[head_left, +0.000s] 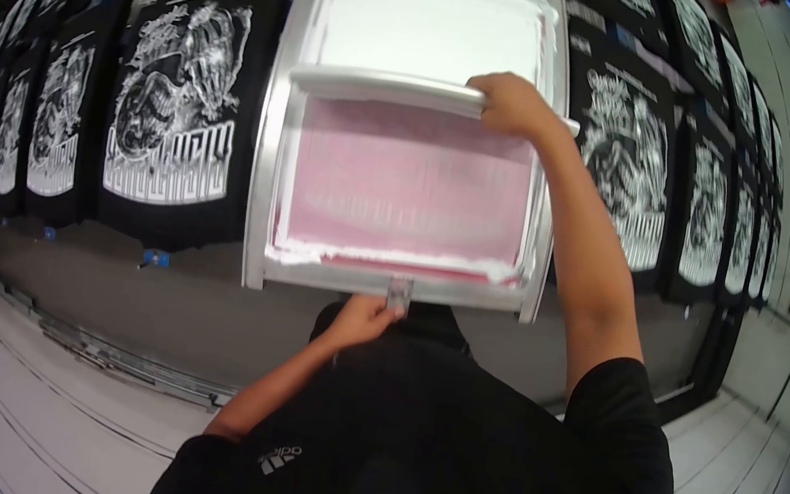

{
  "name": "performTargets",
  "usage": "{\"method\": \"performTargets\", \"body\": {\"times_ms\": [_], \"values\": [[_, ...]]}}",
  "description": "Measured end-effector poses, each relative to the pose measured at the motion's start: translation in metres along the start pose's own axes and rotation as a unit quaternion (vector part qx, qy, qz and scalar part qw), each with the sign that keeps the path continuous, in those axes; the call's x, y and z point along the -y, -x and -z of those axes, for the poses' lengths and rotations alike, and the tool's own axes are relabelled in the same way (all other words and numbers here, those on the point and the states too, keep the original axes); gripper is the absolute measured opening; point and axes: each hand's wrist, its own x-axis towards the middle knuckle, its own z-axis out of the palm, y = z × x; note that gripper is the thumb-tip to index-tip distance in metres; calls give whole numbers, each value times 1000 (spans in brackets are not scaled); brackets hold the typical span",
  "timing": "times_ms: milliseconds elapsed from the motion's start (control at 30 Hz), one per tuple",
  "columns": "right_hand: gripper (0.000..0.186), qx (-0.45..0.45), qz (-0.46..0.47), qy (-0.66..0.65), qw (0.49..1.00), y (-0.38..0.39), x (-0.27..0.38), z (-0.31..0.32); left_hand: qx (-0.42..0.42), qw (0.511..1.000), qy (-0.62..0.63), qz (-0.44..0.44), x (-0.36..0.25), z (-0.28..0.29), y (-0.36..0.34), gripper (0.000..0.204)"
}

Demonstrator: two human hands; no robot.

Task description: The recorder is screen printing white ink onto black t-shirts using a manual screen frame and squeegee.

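Two hands work the screen frame [275, 129] lying over the black shirt row: the right hand [508, 103] is wrapped around the squeegee [387, 87] mid-screen, the left hand [359, 320] pinches the small clamp [398, 295] at the near edge. Uneven pressure could smear white ink [383, 258] — the frame could shift. Printed shirts [178, 100] flank it; no labels legible.

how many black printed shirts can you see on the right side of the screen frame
About 5 printed shirts: the nearest beside the screen frame, then four narrower ones shrinking toward the rim. More may be hidden past the edge.
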Motion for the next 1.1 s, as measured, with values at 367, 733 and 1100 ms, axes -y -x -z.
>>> {"method": "performTargets", "body": {"times_ms": [367,733,1100], "values": [[22,-134,5,-90,987,235,140,-122,-40,986,-127,105,-10,-13,0,42],[31,-81,-86,-86,989,257,28,-69,-51,976,-197,73,-41,38,51,45],[30,-161,-127,-632,748,229,-50,-145,-428,899,73,49,-14,182,-18,47]]}}
